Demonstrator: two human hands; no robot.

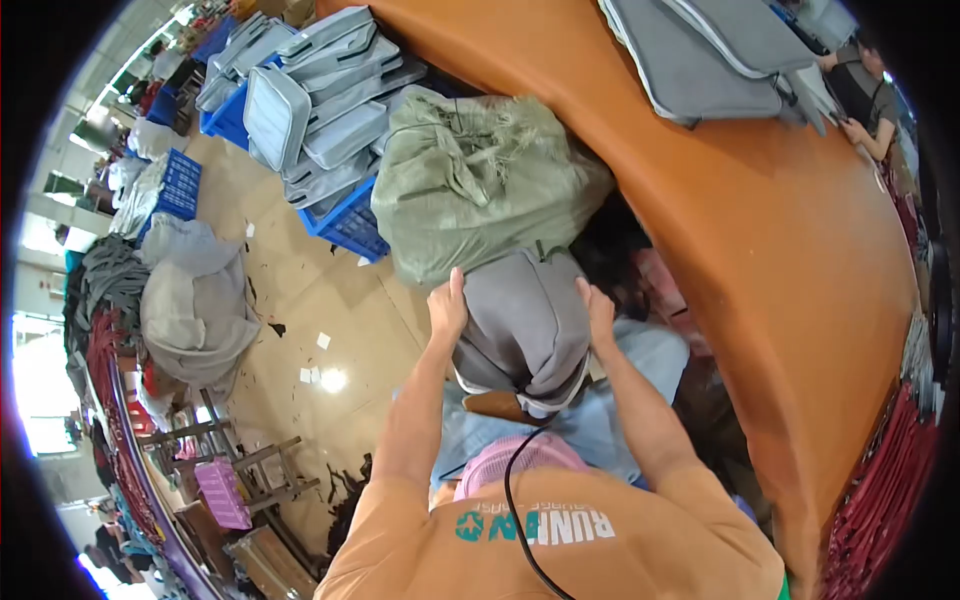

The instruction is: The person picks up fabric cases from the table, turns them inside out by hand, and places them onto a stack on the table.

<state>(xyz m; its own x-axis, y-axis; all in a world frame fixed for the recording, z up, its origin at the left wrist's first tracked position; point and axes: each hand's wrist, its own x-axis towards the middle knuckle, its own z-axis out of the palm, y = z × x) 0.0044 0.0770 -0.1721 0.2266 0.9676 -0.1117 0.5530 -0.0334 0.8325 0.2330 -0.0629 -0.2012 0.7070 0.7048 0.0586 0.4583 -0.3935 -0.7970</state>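
A grey fabric bag piece point(525, 315) with pale edging rests over my lap, its cloth bulging and creased. My left hand point(449, 310) is closed on its left side, thumb pointing up. On the opposite side, my right hand point(597, 312) grips the fabric in the same way. Most of my fingers are hidden behind the cloth. Just beyond it stands a stuffed green woven sack point(480, 190) with a gathered, frayed top. Below the bag piece, a pink mesh item point(520, 462) lies against my body.
An orange-covered table point(740, 270) curves along my right, with grey padded panels point(690, 65) on it. Blue crates point(345, 225) hold stacked grey pieces point(330, 110). A whitish sack point(195, 300) and a wooden stool point(250, 460) stand left. Scraps litter the tiled floor point(300, 290).
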